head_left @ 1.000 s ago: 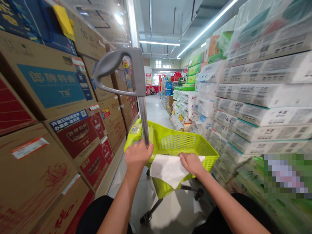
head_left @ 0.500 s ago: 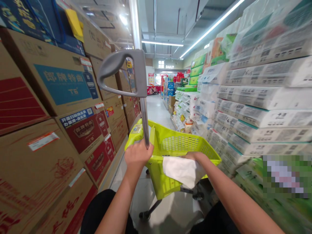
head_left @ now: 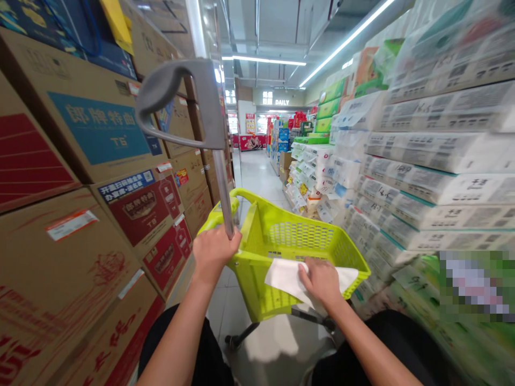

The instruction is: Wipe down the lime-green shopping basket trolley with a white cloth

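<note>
A yellow-green shopping basket on wheels [head_left: 257, 289] stands tilted between my knees, its inside showing perforated walls. My left hand [head_left: 215, 247] is wrapped round the basket's corner at the foot of the metal handle pole [head_left: 222, 182]. The grey handle grip [head_left: 207, 102] rises above that pole. Over the near rim my right hand [head_left: 322, 279] presses a white cloth [head_left: 281, 274], thumb outside and fingertips over the edge. The cloth hangs down the outer side, with one end spread to the right of the hand.
Stacked cardboard cartons [head_left: 92, 123] form a wall at the left. Wrapped packs of paper [head_left: 450, 155] are piled high at the right, close to the basket. A tiled aisle floor [head_left: 257, 171] runs ahead to a red display [head_left: 252, 142].
My right hand has shifted over the rim, its back now showing, and the cloth is spread further right. The basket and handle have tilted left, with my left hand moving along.
</note>
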`<state>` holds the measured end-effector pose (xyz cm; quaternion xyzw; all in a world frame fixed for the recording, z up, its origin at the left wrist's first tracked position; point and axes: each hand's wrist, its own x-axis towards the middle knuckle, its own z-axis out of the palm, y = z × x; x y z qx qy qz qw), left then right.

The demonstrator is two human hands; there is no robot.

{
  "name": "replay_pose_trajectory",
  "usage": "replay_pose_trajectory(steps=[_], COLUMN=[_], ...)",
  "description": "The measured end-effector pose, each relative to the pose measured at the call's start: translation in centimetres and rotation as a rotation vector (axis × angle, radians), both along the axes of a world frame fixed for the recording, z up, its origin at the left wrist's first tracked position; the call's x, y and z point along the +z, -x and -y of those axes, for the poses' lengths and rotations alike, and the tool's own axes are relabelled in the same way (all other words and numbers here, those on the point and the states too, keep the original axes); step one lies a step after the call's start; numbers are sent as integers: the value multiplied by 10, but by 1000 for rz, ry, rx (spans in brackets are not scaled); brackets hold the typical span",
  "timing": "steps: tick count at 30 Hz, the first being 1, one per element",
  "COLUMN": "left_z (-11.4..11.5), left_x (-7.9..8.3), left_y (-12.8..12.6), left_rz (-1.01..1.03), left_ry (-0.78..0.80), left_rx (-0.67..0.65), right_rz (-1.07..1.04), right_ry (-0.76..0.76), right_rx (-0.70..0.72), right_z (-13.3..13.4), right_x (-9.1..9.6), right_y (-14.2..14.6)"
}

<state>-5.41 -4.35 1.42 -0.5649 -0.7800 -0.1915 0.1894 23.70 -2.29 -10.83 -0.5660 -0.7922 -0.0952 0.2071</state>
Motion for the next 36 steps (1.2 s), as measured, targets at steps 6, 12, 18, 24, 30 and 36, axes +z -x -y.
replay_pose_trajectory(steps=[6, 12, 18, 24, 30, 36], left_z=[1, -3, -5, -4, -7, -14], left_x=[0, 2, 2, 0, 2, 4], left_y=[-10, -42, -30, -9, -26, -54], left_rz=[30, 66, 58, 34, 62, 80], left_ry=[-26, 4, 11, -11, -17, 10], left_rx=[21, 25, 31, 40, 46, 28], right_rz=[-78, -334, -306, -126, -201, -292], right_ry=[-69, -126, -200, -168, -145, -90], right_rx=[-294, -3, 179, -166, -347, 10], right_z=[-19, -3, -3, -39, -48, -15], right_x=[-11, 21, 6, -31, -25, 12], right_y=[-21, 105, 104, -39, -65, 76])
